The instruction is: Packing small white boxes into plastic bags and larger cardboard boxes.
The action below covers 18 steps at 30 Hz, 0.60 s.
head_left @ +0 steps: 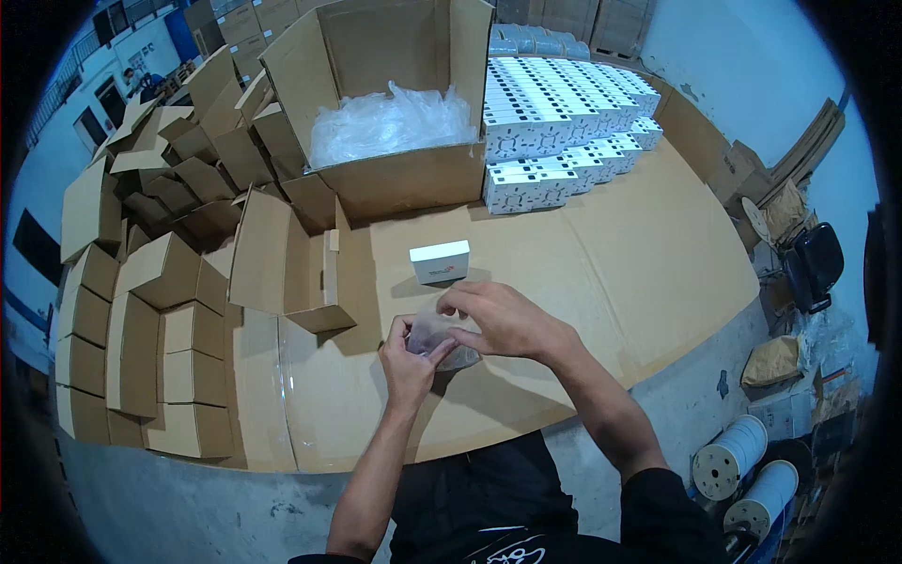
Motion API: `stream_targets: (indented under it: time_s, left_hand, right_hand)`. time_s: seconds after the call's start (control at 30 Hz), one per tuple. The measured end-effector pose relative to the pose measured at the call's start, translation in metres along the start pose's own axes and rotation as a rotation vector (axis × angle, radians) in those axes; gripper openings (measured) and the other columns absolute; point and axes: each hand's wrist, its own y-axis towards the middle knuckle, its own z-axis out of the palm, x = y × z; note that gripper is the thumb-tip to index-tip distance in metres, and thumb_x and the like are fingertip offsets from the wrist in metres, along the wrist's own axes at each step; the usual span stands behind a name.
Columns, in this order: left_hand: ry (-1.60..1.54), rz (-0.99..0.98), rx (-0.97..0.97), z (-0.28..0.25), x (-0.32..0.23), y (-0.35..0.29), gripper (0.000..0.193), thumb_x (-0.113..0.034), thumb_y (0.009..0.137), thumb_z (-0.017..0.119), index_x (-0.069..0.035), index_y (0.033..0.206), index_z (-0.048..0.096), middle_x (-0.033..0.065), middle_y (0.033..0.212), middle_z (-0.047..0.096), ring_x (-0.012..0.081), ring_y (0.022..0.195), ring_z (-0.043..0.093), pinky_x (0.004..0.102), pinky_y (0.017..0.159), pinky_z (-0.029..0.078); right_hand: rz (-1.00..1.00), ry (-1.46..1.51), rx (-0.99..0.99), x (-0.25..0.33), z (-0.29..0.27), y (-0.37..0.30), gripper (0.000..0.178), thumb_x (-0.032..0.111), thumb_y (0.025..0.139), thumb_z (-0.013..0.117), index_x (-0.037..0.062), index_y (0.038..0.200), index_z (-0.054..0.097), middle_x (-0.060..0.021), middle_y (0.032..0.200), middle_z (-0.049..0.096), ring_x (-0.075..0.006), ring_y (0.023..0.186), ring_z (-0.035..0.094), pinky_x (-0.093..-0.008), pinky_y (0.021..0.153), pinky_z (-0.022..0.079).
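My left hand (408, 368) pinches a small clear plastic bag (430, 331) just above the cardboard-covered table. My right hand (505, 321) is bent over the same bag, its fingers closed at the upper edge and right side. What lies inside the bag, if anything, is too blurred to tell. Just beyond the hands a small white box (440, 262) stands upright on the cardboard. To the left of it, an open brown carton (282, 263) rests on the table.
A large open carton (404, 183) full of clear plastic bags (393, 127) stands at the back. Right of it are stacked white patterned boxes (531, 136). Several folded brown cartons (132, 348) crowd the left side. Cable spools (731, 456) stand on the floor at right.
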Motion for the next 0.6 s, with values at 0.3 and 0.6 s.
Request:
stream_targets:
  time_s: [0.3, 0.6]
  left_hand:
    - [0.112, -0.001, 0.15, -0.006, -0.004, 0.003, 0.066, -0.016, 0.066, 0.095, -0.002, 0.116, 0.054, 0.0087, 0.102, 0.068, 0.0176, 0.095, 0.066, 0.0329, 0.082, 0.056]
    - [0.101, -0.041, 0.168, -0.007, -0.008, 0.004, 0.071, -0.019, 0.061, 0.097, -0.003, 0.117, 0.055, 0.0093, 0.107, 0.067, 0.0193, 0.099, 0.065, 0.0349, 0.088, 0.055]
  right_hand:
    - [0.04, 0.003, 0.419, -0.008, -0.013, 0.04, 0.021, 0.018, 0.096, 0.055, -0.0022, 0.099, 0.061, -0.0241, 0.091, 0.067, -0.0409, 0.088, 0.066, -0.05, 0.078, 0.051]
    - [-0.182, 0.12, 0.558, -0.024, -0.013, 0.045, 0.052, 0.026, 0.08, 0.076, 0.0073, 0.127, 0.064, -0.0166, 0.109, 0.072, -0.0368, 0.101, 0.067, -0.0435, 0.091, 0.054]
